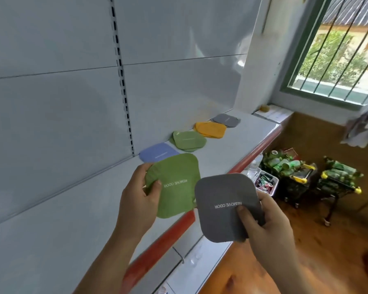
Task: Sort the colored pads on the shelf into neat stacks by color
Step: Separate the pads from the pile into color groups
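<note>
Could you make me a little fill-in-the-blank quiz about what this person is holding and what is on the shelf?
1. The left hand holds a ____ pad.
2. The right hand holds a ____ pad.
3. On the shelf, between the green stack and the grey stack, lies the ____ stack.
4. Both held pads carry the words "REMOVE ____".

Missing words: green; grey; yellow; ODOR

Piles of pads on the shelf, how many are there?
4, in a row along the back wall: blue pile nearest, then green pile, yellow pile, grey pile farthest. How many pads each pile hides cannot be told.
</note>
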Demonstrator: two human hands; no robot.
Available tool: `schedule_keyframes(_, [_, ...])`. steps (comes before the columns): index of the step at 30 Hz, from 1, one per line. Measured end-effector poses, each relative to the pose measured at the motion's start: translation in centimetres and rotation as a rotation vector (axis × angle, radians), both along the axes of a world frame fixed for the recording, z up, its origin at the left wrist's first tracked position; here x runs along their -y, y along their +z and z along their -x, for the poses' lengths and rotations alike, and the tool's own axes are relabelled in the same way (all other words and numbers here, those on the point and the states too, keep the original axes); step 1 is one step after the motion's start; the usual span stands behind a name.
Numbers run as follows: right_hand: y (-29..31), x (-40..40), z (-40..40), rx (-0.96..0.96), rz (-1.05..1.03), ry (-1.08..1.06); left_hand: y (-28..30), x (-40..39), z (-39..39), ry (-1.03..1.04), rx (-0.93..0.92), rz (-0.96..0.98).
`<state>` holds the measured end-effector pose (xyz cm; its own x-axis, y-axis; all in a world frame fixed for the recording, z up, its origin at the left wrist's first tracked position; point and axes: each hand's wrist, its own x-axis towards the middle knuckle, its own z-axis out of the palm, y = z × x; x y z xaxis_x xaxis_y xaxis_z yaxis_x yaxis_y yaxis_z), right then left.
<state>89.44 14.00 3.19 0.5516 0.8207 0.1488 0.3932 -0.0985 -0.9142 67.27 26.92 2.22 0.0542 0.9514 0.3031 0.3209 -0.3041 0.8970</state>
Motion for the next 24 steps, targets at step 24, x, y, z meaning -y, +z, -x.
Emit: schedule_keyframes(24, [-1.3,-24.3,-27.0,-0.058,0.069,0.374,-3.1,-22.2,-19.0,0.463,-0.141,0.254])
